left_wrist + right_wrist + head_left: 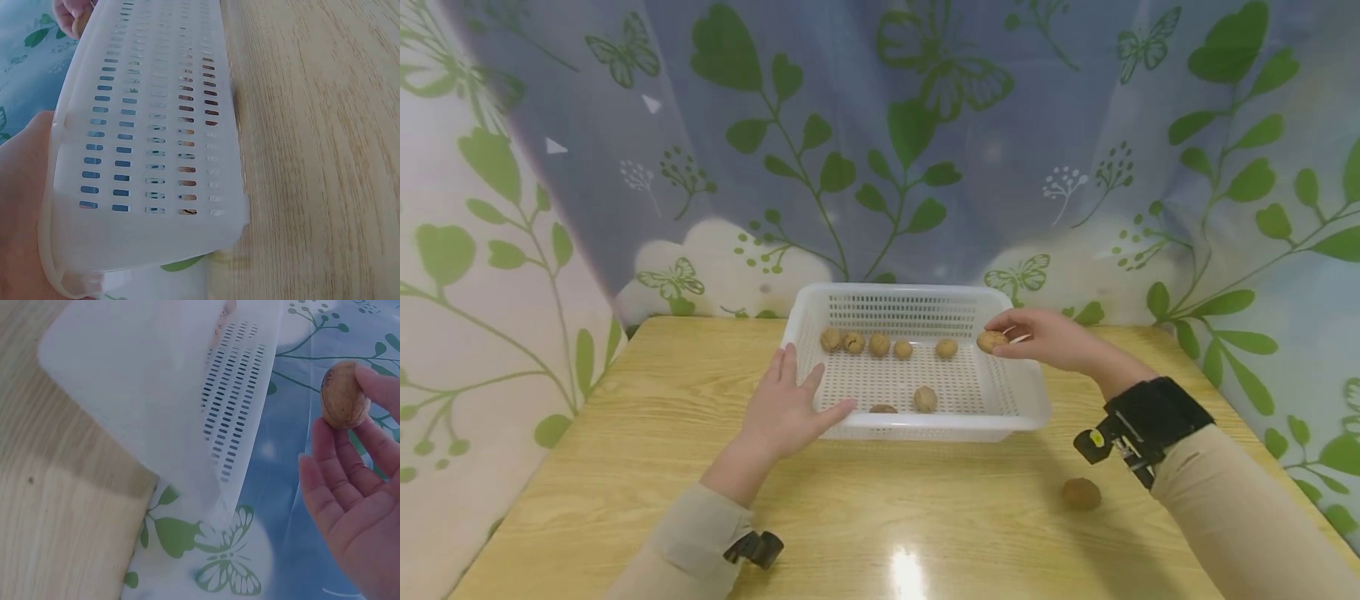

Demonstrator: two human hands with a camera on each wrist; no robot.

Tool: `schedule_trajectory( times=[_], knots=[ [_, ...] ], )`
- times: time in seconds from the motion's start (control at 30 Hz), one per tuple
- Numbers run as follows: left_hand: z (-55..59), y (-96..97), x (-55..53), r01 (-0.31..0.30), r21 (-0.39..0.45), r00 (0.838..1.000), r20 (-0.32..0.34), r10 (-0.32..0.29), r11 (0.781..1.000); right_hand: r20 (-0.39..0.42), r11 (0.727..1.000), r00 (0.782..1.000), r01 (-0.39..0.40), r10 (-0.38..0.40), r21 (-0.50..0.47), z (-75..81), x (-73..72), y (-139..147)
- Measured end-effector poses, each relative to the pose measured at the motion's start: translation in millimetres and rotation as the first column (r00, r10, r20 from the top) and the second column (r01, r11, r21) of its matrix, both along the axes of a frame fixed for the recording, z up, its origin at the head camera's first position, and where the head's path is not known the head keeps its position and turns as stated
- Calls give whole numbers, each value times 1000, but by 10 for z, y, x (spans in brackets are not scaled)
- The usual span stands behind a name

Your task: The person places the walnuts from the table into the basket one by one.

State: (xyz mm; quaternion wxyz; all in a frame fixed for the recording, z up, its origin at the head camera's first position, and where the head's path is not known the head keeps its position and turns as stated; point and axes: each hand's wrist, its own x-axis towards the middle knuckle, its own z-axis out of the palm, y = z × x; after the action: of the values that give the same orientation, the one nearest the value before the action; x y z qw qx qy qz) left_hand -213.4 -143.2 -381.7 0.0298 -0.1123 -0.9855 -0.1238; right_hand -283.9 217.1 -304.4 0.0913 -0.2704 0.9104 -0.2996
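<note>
A white plastic basket [917,422] with slotted walls stands on the table, several walnuts inside it. Most of them lie along its back side, such as one walnut [879,344]; two others are nearer the front wall, one partly hidden by the rim. My left hand [786,408] rests on the basket's left front corner with its fingers spread. Over the right end of the basket, my right hand [1037,337] pinches a walnut [344,397] between thumb and fingertips. In the left wrist view the slotted front wall [144,240] hides most of the basket's contents.
One more walnut [1081,494] lies on the wooden table [865,517], in front of the basket and to the right, near the right forearm. Behind the table hangs a leaf-and-butterfly patterned curtain [850,208], close to the basket's back rim. Each wrist carries a strapped camera.
</note>
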Motion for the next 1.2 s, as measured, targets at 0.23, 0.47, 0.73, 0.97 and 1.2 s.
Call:
schedule_trajectory(
  times=[0.23, 0.47, 0.73, 0.97, 1.2],
  knots=[
    [-2, 4, 3, 1, 17, 1000, -3, -1, 1000, 8, 1000, 1000, -10, 10, -24, 2, -204, -126],
    [-26, -6, -8, -4, 17, 1000, 7, 4, 1000, 24, 1000, 1000, 16, -15, -23, -52, -438, -262],
    [-23, -19, -1, -7, 33, 1000, -6, 7, 999, 53, 994, 997, 64, -60, -84, -96, -697, -428],
    [-39, -18, -3, -14, 15, 1000, -16, 14, 1000, 66, 983, 993, 107, -98, -149, -223, -829, -510],
    [-35, -22, 3, -15, 23, 1000, -21, 16, 1000, 76, 970, 983, 176, -166, -169, -413, -940, -559]
  ],
)
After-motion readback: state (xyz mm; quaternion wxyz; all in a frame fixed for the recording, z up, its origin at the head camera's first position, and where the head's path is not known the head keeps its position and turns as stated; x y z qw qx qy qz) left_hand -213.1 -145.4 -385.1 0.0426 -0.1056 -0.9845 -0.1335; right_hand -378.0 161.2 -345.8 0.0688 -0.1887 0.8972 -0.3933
